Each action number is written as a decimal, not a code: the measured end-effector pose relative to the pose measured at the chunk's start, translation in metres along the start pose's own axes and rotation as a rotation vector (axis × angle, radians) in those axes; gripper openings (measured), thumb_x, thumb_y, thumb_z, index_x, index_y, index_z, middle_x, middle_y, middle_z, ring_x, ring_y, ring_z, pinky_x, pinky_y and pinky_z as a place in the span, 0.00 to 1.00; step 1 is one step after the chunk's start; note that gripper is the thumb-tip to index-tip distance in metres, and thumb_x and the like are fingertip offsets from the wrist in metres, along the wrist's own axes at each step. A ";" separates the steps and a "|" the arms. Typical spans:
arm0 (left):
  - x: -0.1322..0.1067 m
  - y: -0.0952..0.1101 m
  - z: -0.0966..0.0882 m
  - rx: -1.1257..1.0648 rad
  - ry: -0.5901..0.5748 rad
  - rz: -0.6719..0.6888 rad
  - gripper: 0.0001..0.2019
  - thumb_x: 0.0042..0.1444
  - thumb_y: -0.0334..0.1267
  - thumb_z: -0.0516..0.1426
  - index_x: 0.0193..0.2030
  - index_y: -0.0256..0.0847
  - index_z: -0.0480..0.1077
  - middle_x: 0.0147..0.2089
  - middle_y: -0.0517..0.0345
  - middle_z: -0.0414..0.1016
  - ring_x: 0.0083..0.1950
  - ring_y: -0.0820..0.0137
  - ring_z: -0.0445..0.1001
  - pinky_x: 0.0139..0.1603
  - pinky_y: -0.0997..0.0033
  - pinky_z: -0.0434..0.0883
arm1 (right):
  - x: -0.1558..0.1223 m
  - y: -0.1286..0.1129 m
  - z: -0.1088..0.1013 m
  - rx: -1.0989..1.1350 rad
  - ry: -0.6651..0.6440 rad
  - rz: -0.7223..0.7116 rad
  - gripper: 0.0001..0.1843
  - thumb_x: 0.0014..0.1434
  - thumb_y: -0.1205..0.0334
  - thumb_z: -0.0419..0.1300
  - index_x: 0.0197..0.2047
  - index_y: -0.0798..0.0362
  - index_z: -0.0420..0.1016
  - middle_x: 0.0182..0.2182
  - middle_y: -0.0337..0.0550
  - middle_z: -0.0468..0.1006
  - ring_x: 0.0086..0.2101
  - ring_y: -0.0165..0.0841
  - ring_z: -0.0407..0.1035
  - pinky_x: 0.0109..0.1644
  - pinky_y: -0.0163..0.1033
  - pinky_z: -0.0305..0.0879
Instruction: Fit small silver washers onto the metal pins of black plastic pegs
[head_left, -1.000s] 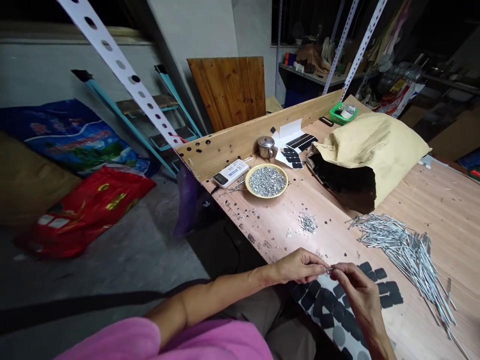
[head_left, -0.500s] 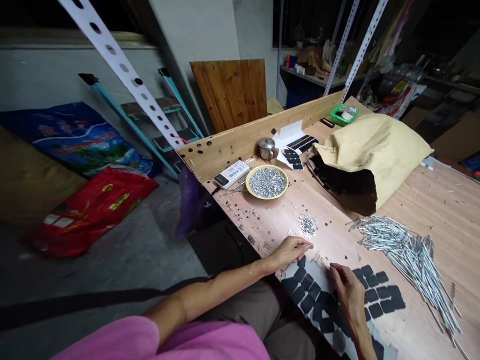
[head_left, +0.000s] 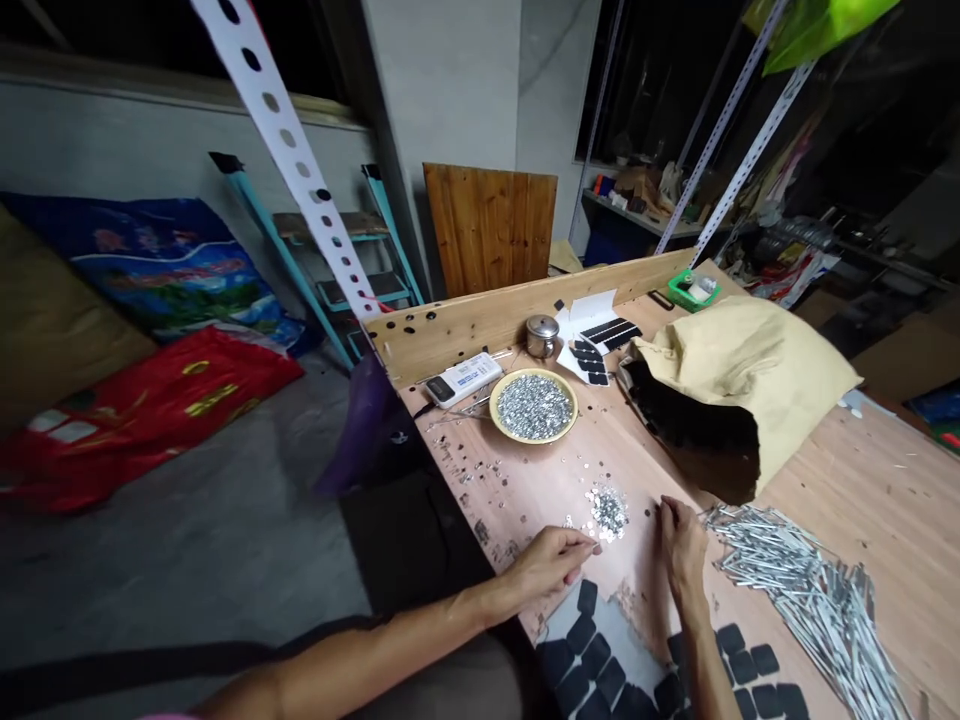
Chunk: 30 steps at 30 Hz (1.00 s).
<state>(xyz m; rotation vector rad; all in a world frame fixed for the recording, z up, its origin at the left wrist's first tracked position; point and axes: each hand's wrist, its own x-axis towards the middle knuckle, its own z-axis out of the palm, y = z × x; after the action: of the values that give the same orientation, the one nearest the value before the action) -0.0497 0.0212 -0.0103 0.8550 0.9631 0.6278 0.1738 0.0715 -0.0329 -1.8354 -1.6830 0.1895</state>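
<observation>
My left hand (head_left: 551, 560) is closed in a pinch just in front of a small pile of shiny metal washers (head_left: 609, 512). Whatever lies between its fingertips is too small to make out. To the right of that pile, my right hand (head_left: 682, 545) rests low over the table with fingers pressed together, and their tips are partly hidden. Below both hands lies a grey sheet (head_left: 637, 630) bearing black rounded square pads (head_left: 596, 655). A heap of long thin metal rods (head_left: 817, 600) lies to the right of my right hand.
Beyond the pile stands a yellow bowl (head_left: 534, 437) full of washers. A white boxed device (head_left: 465, 380), a lidded metal cup (head_left: 541, 336) and a green basket (head_left: 694, 290) line the wooden back board (head_left: 465, 312). A large tan sack (head_left: 750, 370) lies open toward me.
My right hand has moved forward from the black pads to beside the small washer pile. My left hand stays pinched close to the pile. The head view has shifted.
</observation>
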 end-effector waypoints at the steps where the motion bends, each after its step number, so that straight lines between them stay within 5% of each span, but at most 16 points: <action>1: -0.001 0.003 -0.003 -0.020 0.003 0.009 0.27 0.48 0.56 0.57 0.43 0.31 0.70 0.18 0.71 0.56 0.15 0.84 0.46 0.17 0.79 0.41 | 0.001 -0.002 0.001 -0.003 -0.025 -0.008 0.27 0.60 0.48 0.43 0.38 0.58 0.77 0.36 0.55 0.78 0.36 0.41 0.72 0.42 0.45 0.64; 7: -0.005 0.012 -0.016 -0.069 0.036 0.027 0.27 0.49 0.55 0.58 0.44 0.31 0.71 0.18 0.70 0.56 0.16 0.84 0.45 0.16 0.79 0.41 | -0.015 -0.017 0.004 -0.026 -0.192 -0.082 0.21 0.61 0.52 0.45 0.38 0.52 0.77 0.36 0.48 0.76 0.36 0.37 0.69 0.40 0.39 0.63; 13: -0.004 0.010 -0.015 -0.057 0.038 0.032 0.25 0.51 0.53 0.57 0.44 0.31 0.71 0.18 0.70 0.56 0.16 0.84 0.46 0.17 0.80 0.42 | -0.029 -0.018 0.002 -0.286 -0.244 -0.228 0.18 0.61 0.64 0.45 0.43 0.48 0.75 0.36 0.46 0.75 0.38 0.37 0.66 0.36 0.37 0.60; 17: -0.003 0.009 -0.011 -0.023 0.031 0.047 0.25 0.50 0.54 0.57 0.43 0.32 0.71 0.18 0.70 0.56 0.17 0.83 0.47 0.17 0.80 0.44 | -0.027 -0.021 0.001 -0.307 -0.263 -0.262 0.14 0.59 0.67 0.49 0.36 0.47 0.75 0.33 0.44 0.74 0.33 0.35 0.65 0.32 0.36 0.57; 21: -0.002 0.012 -0.006 0.004 0.035 0.049 0.24 0.51 0.52 0.57 0.44 0.32 0.72 0.17 0.70 0.55 0.17 0.82 0.47 0.18 0.80 0.45 | -0.023 -0.026 0.004 -0.238 -0.235 -0.223 0.13 0.58 0.64 0.49 0.28 0.50 0.72 0.28 0.44 0.73 0.30 0.34 0.65 0.31 0.36 0.58; 26: -0.005 0.018 0.001 0.016 0.001 0.062 0.23 0.52 0.50 0.57 0.46 0.32 0.71 0.17 0.70 0.56 0.18 0.81 0.50 0.19 0.79 0.48 | -0.032 -0.036 -0.005 -0.107 -0.165 -0.162 0.14 0.59 0.57 0.48 0.30 0.53 0.71 0.29 0.45 0.75 0.29 0.32 0.69 0.33 0.35 0.64; 30: -0.011 0.021 0.010 0.030 -0.071 0.102 0.24 0.52 0.50 0.57 0.46 0.31 0.72 0.17 0.68 0.57 0.19 0.80 0.52 0.20 0.79 0.50 | -0.056 -0.058 -0.024 0.204 -0.041 0.040 0.12 0.56 0.53 0.54 0.32 0.53 0.70 0.28 0.42 0.76 0.28 0.31 0.71 0.33 0.35 0.67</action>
<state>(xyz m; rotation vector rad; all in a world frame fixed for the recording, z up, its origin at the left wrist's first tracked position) -0.0475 0.0206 0.0147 0.9520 0.8703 0.6674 0.1274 0.0098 0.0002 -1.7239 -1.5926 0.4030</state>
